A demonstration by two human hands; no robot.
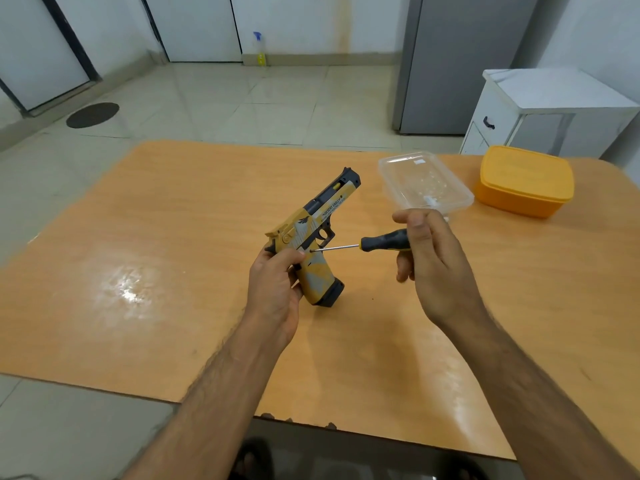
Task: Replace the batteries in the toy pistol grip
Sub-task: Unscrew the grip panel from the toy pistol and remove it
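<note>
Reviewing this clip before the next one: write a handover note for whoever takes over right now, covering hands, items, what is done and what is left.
Left hand grips the toy pistol by its grip, held above the table, muzzle pointing away.
Right hand holds the screwdriver; its tip sits on the grip's side, near the left thumb.
Clear tray and orange lidded box stand on the table to the right.
Done: tool placed on the grip.
Left: open the grip, swap batteries, close it. No batteries are visible.
</note>
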